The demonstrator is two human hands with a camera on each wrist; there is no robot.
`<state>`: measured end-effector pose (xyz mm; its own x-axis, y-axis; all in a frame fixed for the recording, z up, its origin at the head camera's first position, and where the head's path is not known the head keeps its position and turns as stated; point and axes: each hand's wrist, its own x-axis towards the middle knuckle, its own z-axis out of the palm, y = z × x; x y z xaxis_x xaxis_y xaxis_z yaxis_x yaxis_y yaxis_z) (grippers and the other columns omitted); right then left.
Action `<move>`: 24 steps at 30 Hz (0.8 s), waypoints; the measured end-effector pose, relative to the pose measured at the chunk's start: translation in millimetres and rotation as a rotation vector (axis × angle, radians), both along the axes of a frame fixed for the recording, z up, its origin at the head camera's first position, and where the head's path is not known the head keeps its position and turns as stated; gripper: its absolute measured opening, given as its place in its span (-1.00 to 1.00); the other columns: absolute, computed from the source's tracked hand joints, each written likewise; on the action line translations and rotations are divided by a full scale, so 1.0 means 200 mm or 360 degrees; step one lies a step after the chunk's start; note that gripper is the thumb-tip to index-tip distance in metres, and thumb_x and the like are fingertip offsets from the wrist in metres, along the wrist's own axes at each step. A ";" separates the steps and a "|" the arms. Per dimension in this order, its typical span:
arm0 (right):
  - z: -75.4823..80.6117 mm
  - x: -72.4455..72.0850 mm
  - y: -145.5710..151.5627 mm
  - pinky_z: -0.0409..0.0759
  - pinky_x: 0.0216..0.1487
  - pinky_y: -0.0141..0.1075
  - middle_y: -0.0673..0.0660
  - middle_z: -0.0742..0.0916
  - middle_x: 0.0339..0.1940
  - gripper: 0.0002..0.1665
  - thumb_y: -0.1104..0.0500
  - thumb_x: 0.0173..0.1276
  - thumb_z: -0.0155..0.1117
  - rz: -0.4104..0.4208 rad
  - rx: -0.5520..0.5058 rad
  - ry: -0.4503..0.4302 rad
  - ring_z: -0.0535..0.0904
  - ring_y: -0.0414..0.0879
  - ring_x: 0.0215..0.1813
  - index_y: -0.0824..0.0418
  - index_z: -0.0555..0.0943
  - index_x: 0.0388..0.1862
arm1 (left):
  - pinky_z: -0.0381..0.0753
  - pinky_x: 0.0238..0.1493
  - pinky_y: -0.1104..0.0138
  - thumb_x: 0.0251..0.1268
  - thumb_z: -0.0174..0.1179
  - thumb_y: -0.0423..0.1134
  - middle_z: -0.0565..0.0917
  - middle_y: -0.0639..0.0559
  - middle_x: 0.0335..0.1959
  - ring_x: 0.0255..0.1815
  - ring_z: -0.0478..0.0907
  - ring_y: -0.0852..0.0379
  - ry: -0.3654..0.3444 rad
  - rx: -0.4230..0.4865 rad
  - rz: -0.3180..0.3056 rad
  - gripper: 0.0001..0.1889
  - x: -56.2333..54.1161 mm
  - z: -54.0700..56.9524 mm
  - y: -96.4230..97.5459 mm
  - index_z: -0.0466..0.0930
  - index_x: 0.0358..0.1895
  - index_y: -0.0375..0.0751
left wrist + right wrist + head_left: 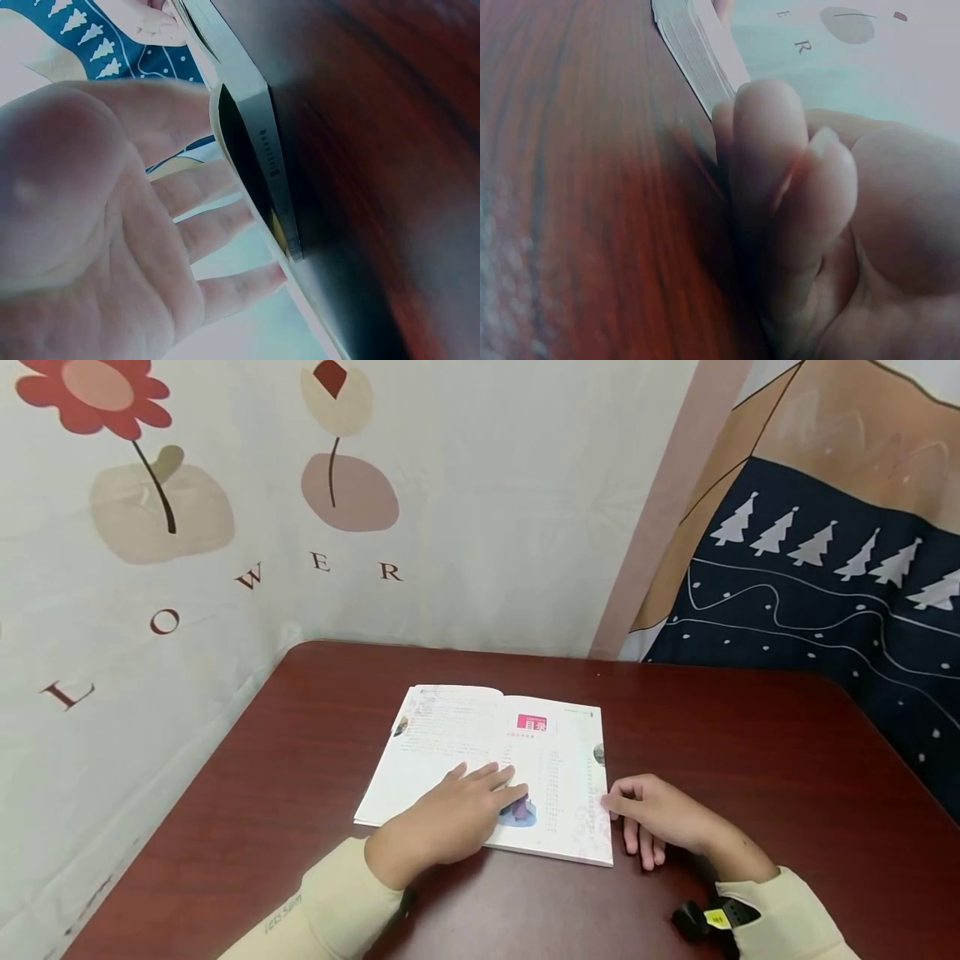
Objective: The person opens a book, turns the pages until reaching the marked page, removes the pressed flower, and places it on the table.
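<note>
Pale yellow sleeves point(341, 893) lie closest to us, a black wrist device point(693, 920) with a yellow label beside the right one; beyond them a book point(431, 739) rests spread on the dark red table point(750, 743), in front of the person. We see the left hand point(453, 810) laid over the lower pages, fingers extended and gripping nothing, tips reaching past the gutter; the right hand point(663, 814) touches the book's right edge, thumb and forefinger bent together, though we cannot tell whether they pinch a leaf.

We judge the work to be near its beginning; the book is spread at what looks like a contents page, under a pink heading block point(532, 722), and a thick stack of leaves shows at the right edge, apparently unturned. As for obstacles, the left hand hides part of the blue-purple illustration point(519, 812), and its fingers would probably hinder lifting the right page; around the table we find a flower-print hanging point(510, 527) and a navy tree-print cloth point(795, 593).
</note>
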<state>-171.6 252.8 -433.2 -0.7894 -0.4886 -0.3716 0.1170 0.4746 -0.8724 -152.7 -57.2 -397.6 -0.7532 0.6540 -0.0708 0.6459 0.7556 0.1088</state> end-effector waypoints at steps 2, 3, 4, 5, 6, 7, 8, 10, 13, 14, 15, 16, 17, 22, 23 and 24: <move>-0.01 0.01 0.00 0.53 -0.75 -0.31 0.16 0.67 -0.68 -0.57 -0.02 0.55 0.10 0.0001 0.0003 -0.0012 0.59 -0.12 -0.79 0.35 0.49 -0.32 | 0.34 0.43 -0.15 0.46 0.11 -0.15 0.42 -0.02 0.48 0.52 0.33 -0.04 -0.0044 0.0005 0.0006 -0.52 0.00 0.00 0.00 0.44 0.42 0.06; -0.01 0.01 0.00 0.53 -0.75 -0.31 0.16 0.67 -0.68 -0.57 -0.02 0.55 0.10 0.0000 0.0004 -0.0015 0.59 -0.12 -0.79 0.35 0.50 -0.32 | 0.33 0.44 -0.15 0.45 0.14 -0.08 0.41 -0.02 0.49 0.53 0.32 -0.04 -0.0062 0.0009 0.0007 -0.50 0.00 0.00 0.00 0.43 0.42 0.06; -0.01 0.01 0.00 0.53 -0.75 -0.32 0.16 0.67 -0.67 -0.57 -0.02 0.55 0.10 -0.0003 0.0006 -0.0014 0.59 -0.12 -0.79 0.35 0.50 -0.32 | 0.31 0.44 -0.15 0.43 0.17 -0.02 0.41 -0.02 0.49 0.53 0.31 -0.05 -0.0079 0.0017 0.0010 -0.47 0.00 0.00 0.00 0.43 0.43 0.05; -0.01 0.01 0.00 0.53 -0.75 -0.32 0.16 0.67 -0.67 -0.57 -0.02 0.55 0.10 -0.0004 0.0008 -0.0016 0.59 -0.12 -0.79 0.35 0.50 -0.31 | 0.30 0.45 -0.16 0.41 0.19 0.03 0.40 -0.02 0.50 0.54 0.30 -0.05 -0.0092 0.0024 0.0014 -0.44 0.00 0.00 0.00 0.42 0.43 0.06; 0.00 0.01 0.00 0.53 -0.75 -0.32 0.16 0.67 -0.67 -0.57 -0.02 0.55 0.10 -0.0005 0.0009 -0.0016 0.59 -0.12 -0.79 0.35 0.50 -0.32 | 0.29 0.46 -0.16 0.38 0.21 0.07 0.39 -0.02 0.50 0.54 0.30 -0.05 -0.0105 0.0036 0.0021 -0.41 0.00 0.00 0.00 0.42 0.43 0.06; 0.00 0.01 0.00 0.52 -0.75 -0.32 0.16 0.67 -0.67 -0.57 -0.02 0.55 0.10 -0.0007 0.0012 -0.0014 0.59 -0.13 -0.79 0.35 0.50 -0.31 | 0.28 0.46 -0.17 0.34 0.24 0.11 0.39 -0.02 0.50 0.54 0.29 -0.06 -0.0113 0.0041 0.0023 -0.38 0.00 -0.01 0.00 0.42 0.43 0.06; 0.00 0.00 0.00 0.52 -0.75 -0.33 0.16 0.67 -0.67 -0.57 -0.02 0.55 0.10 -0.0008 0.0013 -0.0013 0.59 -0.13 -0.79 0.35 0.50 -0.31 | 0.27 0.46 -0.17 0.32 0.25 0.15 0.38 -0.03 0.51 0.54 0.29 -0.06 -0.0116 0.0042 0.0023 -0.35 0.00 -0.01 0.00 0.42 0.44 0.07; 0.01 0.00 0.00 0.52 -0.75 -0.32 0.16 0.67 -0.68 -0.57 -0.01 0.56 0.09 -0.0002 0.0014 -0.0006 0.58 -0.13 -0.79 0.35 0.50 -0.31 | 0.26 0.46 -0.18 0.26 0.29 0.19 0.38 -0.03 0.51 0.55 0.28 -0.07 -0.0126 0.0049 0.0023 -0.31 0.00 -0.01 0.00 0.42 0.44 0.07; 0.00 0.01 0.00 0.53 -0.75 -0.32 0.15 0.66 -0.68 -0.57 -0.01 0.56 0.09 0.0005 0.0007 -0.0018 0.59 -0.13 -0.79 0.35 0.50 -0.31 | 0.26 0.46 -0.18 0.22 0.32 0.21 0.37 -0.04 0.51 0.55 0.28 -0.07 -0.0143 0.0047 0.0024 -0.27 0.00 -0.01 0.00 0.42 0.44 0.08; 0.00 0.01 0.00 0.53 -0.74 -0.32 0.15 0.67 -0.68 -0.57 -0.01 0.56 0.09 0.0009 0.0006 -0.0017 0.59 -0.13 -0.79 0.36 0.50 -0.31 | 0.26 0.46 -0.18 0.21 0.32 0.21 0.37 -0.04 0.51 0.55 0.28 -0.07 -0.0141 0.0043 0.0021 -0.27 0.00 -0.01 0.00 0.42 0.44 0.08; 0.00 0.01 0.00 0.54 -0.74 -0.31 0.15 0.67 -0.68 -0.57 -0.01 0.56 0.09 0.0011 0.0008 -0.0013 0.59 -0.13 -0.79 0.35 0.50 -0.31 | 0.26 0.46 -0.18 0.22 0.32 0.21 0.37 -0.04 0.51 0.54 0.29 -0.07 -0.0136 0.0040 0.0020 -0.28 0.00 -0.01 0.00 0.42 0.43 0.08; 0.00 0.01 0.00 0.54 -0.74 -0.31 0.15 0.67 -0.68 -0.57 -0.01 0.56 0.09 0.0011 0.0009 -0.0008 0.59 -0.13 -0.79 0.35 0.50 -0.31 | 0.27 0.45 -0.18 0.22 0.32 0.20 0.38 -0.04 0.51 0.54 0.29 -0.07 -0.0123 0.0034 0.0017 -0.28 0.00 -0.01 0.00 0.42 0.43 0.08; 0.00 0.00 0.00 0.53 -0.74 -0.32 0.16 0.67 -0.68 -0.58 -0.01 0.55 0.10 0.0006 0.0013 -0.0007 0.59 -0.13 -0.79 0.35 0.50 -0.31 | 0.28 0.45 -0.18 0.22 0.32 0.20 0.38 -0.04 0.50 0.54 0.30 -0.07 -0.0112 0.0030 0.0015 -0.29 0.00 -0.01 0.00 0.42 0.43 0.08; 0.01 0.00 0.00 0.52 -0.75 -0.33 0.16 0.66 -0.68 -0.58 -0.01 0.54 0.11 -0.0008 0.0022 0.0012 0.57 -0.14 -0.80 0.35 0.50 -0.32 | 0.29 0.44 -0.18 0.22 0.32 0.20 0.39 -0.04 0.50 0.53 0.31 -0.07 -0.0078 0.0028 0.0004 -0.29 0.00 0.00 0.00 0.43 0.43 0.08; 0.00 0.00 0.00 0.52 -0.75 -0.33 0.16 0.66 -0.68 -0.58 -0.01 0.55 0.10 -0.0006 0.0021 0.0005 0.58 -0.14 -0.80 0.35 0.50 -0.32 | 0.29 0.44 -0.18 0.22 0.32 0.20 0.39 -0.04 0.50 0.53 0.31 -0.07 -0.0086 0.0029 0.0005 -0.29 0.00 0.00 0.00 0.43 0.43 0.08; 0.00 0.00 0.00 0.53 -0.75 -0.32 0.15 0.66 -0.68 -0.58 -0.01 0.55 0.10 -0.0003 0.0020 -0.0006 0.58 -0.13 -0.79 0.35 0.50 -0.32 | 0.29 0.44 -0.18 0.23 0.31 0.20 0.39 -0.04 0.50 0.53 0.31 -0.07 -0.0091 0.0026 0.0004 -0.29 0.00 0.00 0.00 0.43 0.43 0.08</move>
<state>-171.2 253.2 -432.6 -0.7890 -0.4823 -0.3806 0.1209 0.4855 -0.8658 -152.1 -56.9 -397.7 -0.7500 0.6533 -0.1033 0.6361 0.7553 0.1579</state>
